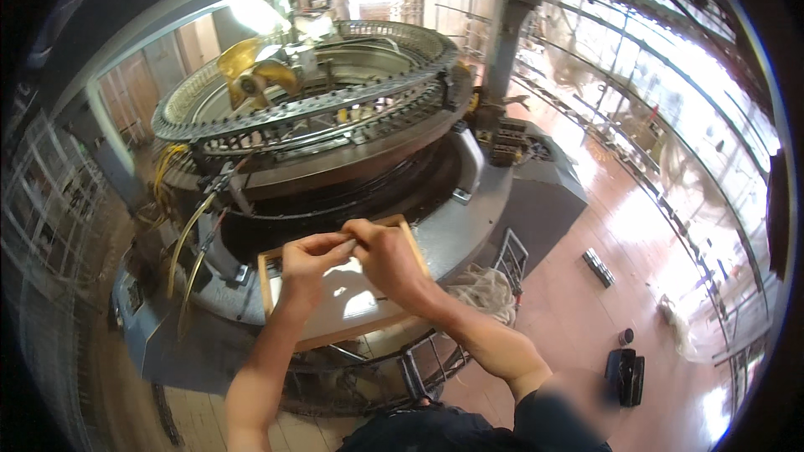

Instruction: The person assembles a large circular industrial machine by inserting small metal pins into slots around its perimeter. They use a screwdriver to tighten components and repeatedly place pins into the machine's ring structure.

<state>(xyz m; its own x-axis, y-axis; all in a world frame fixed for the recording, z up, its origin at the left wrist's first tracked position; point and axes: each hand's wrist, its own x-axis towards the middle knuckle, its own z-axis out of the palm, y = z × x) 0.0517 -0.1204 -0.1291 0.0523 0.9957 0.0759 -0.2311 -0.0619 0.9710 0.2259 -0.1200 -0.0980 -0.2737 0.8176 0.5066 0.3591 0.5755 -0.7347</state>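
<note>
Dark sleeve (540,423), both hands' (306,257) (388,258) fingers (359,229) pinched together over tray (265,285)

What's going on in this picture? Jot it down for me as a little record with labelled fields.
Left hand: the left hand, fingers bunched, its fingertips close to the other hand's
Right hand: the right hand, fingers curled; any small item between the hands is too unclear to tell
Below the hands: wood-rimmed tray with a pale inside
Ahead: large round machine with yellow fan blades above
Floor, right: black case, silvery block
</note>
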